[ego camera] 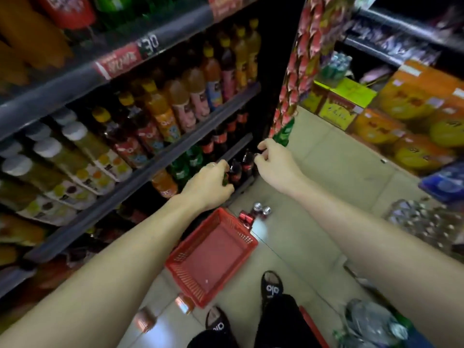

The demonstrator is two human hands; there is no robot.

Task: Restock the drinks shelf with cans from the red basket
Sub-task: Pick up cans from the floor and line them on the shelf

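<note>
The red basket (213, 257) lies on the floor below my arms with nothing in it. Three red cans (257, 212) sit on the tiles just beyond its far corner, one of them on its side. Two more cans (184, 301) lie by its near corner. My left hand (208, 183) reaches into the low shelf, fingers curled round a small green bottle (225, 180). My right hand (273, 159) is beside it and pinches the top of a dark cola bottle (247, 159) at the shelf's end.
Drinks shelves (175, 146) full of juice and soda bottles fill the left. Orange and yellow cartons (391, 106) are stacked on the right, with a pack of water bottles (424, 222) below. My feet (271, 287) stand behind the basket on the tiled floor.
</note>
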